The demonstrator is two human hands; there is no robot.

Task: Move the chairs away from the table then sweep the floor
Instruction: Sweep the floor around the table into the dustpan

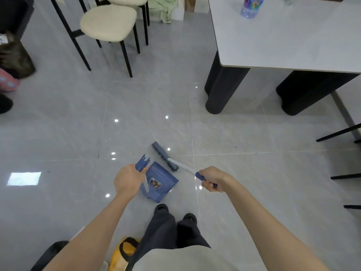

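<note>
My left hand (128, 179) grips the blue top of the dustpan handle; the blue dustpan (161, 181) rests on the grey tiled floor just ahead of my feet. My right hand (212, 180) holds the broom handle by its blue grip. The white shaft runs up-left to the blue broom head (164, 155), which lies on the floor at the dustpan's far edge. Two cream-seated chairs (108, 21) with black legs stand at the far left, apart from the white table (293, 40) at the upper right.
The table rests on dark ribbed legs (222, 89) and carries a plastic bottle (251, 6). Black chair legs (340, 133) poke in at the right edge. Dark bags (15, 57) sit at the left, a green cloth (162, 8) at the back, a yellow bag (122, 251) near my feet.
</note>
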